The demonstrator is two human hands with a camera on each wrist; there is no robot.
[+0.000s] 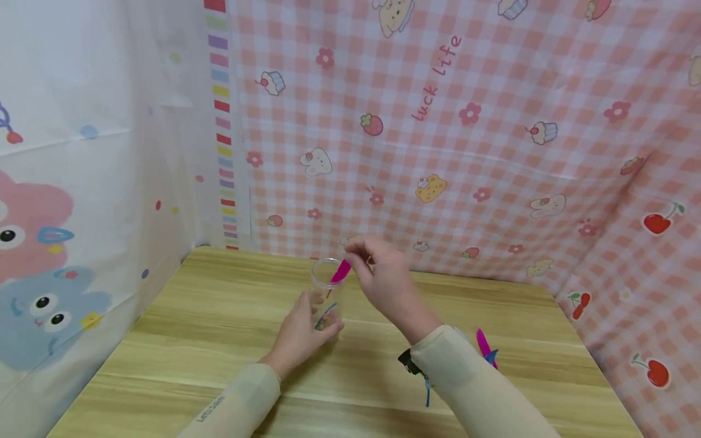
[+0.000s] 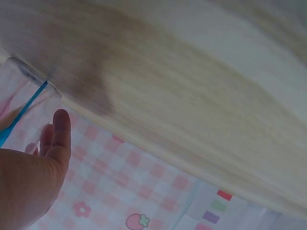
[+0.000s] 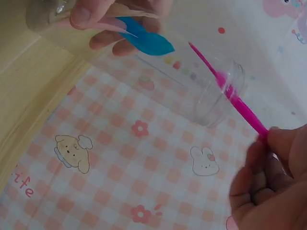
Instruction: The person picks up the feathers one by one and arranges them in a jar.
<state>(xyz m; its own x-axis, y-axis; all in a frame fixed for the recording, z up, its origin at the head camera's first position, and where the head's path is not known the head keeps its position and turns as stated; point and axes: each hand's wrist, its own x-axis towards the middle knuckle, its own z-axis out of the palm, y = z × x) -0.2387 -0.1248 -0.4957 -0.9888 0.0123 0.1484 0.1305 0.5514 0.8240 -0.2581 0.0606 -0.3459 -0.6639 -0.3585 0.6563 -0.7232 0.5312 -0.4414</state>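
A clear jar [image 1: 320,281] stands on the table, its round mouth facing up. Wrapped round its lower part is my left hand [image 1: 303,328]. My right hand [image 1: 383,274] pinches a magenta leaf-shaped stick [image 3: 247,115] by its broad end, above the mouth. The stick's thin stem points down into the jar. Inside the jar leans a blue leaf-shaped stick [image 3: 151,44], beside a pale pink one [image 3: 100,25]. In the left wrist view, the blue stick's thin stem reaches the jar's bottom.
Another magenta piece [image 1: 482,342] and a blue piece [image 1: 491,357] lie on the wooden table [image 1: 219,316], partly hidden by my right sleeve. A thin blue stem [image 1: 427,394] shows near the right wrist. A checked cloth [image 1: 471,152] hangs behind the table.
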